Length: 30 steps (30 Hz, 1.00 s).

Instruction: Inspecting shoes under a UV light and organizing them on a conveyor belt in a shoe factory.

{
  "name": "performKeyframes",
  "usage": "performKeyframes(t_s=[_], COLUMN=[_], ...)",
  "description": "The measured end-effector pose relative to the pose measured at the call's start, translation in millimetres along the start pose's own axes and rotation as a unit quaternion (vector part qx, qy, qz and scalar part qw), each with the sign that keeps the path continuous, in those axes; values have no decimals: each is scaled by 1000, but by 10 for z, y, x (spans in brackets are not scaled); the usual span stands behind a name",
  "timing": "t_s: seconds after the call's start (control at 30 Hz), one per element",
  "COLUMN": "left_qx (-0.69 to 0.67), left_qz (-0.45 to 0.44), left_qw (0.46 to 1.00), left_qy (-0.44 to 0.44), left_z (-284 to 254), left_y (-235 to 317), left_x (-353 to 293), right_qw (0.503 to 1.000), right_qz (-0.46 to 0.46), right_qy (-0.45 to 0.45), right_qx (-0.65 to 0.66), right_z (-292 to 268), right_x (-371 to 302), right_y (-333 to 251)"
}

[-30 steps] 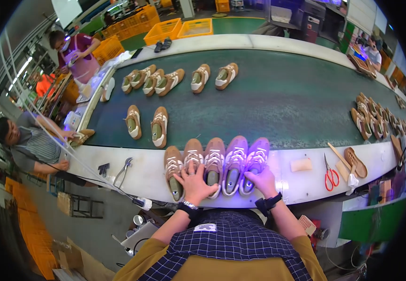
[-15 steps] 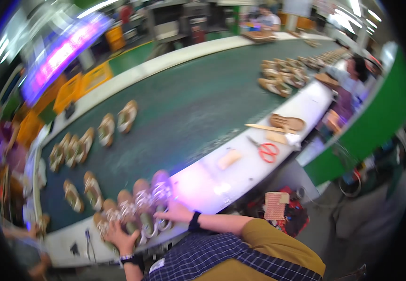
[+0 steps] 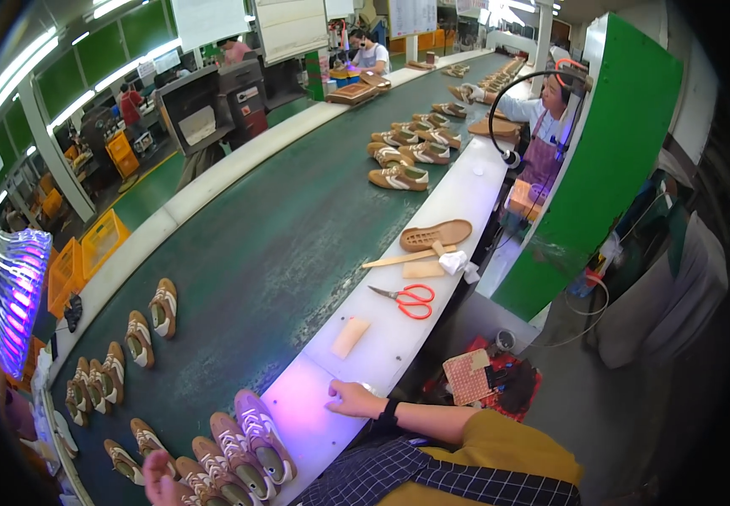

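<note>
A row of several brown-and-white lace-up shoes (image 3: 228, 443) stands side by side at the near left, toes pointing away; the right-hand ones are tinted purple by light. Beside the row's left end is my left hand (image 3: 161, 478), raised and slightly blurred, fingers loosely apart and holding nothing visible. My right hand (image 3: 355, 400) hovers over or rests on the white ledge (image 3: 302, 395), right of the shoes and apart from them. Its fingers are loosely bent with a gap between them, and I see nothing in them.
Red-handled scissors (image 3: 414, 301), a beige piece (image 3: 351, 337), a brown shoe sole (image 3: 436, 235) and crumpled white paper (image 3: 453, 262) lie on the ledge. More shoes (image 3: 139, 339) stand on the green belt (image 3: 238, 295). A lit lamp (image 3: 13, 295) hangs left; a co-worker (image 3: 546, 118) sits beyond the green panel (image 3: 605, 169).
Both hands have come off the shoe row: my left hand to its left end, my right hand rightward onto or over the ledge. The view has turned to the right.
</note>
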<state>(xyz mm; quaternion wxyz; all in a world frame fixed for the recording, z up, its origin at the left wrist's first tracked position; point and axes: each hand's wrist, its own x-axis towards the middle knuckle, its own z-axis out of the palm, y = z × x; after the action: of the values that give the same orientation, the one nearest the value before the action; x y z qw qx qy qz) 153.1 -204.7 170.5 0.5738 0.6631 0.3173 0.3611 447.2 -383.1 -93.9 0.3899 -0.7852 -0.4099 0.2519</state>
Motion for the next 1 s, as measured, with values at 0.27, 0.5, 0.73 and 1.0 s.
performKeyframes(t_s=[0.27,0.5,0.73,1.0], left_qx=[-213,-190,-159,-120], left_qz=[280,240,338,424], left_qw=[922,941,924,898], left_qy=[-164,-146,-78,7], left_z=[352,502,622,612], left_y=[1153,2025,2194,2262], left_x=[499,289,12,-331], right_qw=[989,979,982,988], right_qz=[5,-53,-67,-98], right_qy=[145,184,159,74], right_qx=[-32,-67,-77,-93], right_z=[-737,-921,-1045,-1159], right_x=[-96,-111,191,737], right_y=[222,595,530,461])
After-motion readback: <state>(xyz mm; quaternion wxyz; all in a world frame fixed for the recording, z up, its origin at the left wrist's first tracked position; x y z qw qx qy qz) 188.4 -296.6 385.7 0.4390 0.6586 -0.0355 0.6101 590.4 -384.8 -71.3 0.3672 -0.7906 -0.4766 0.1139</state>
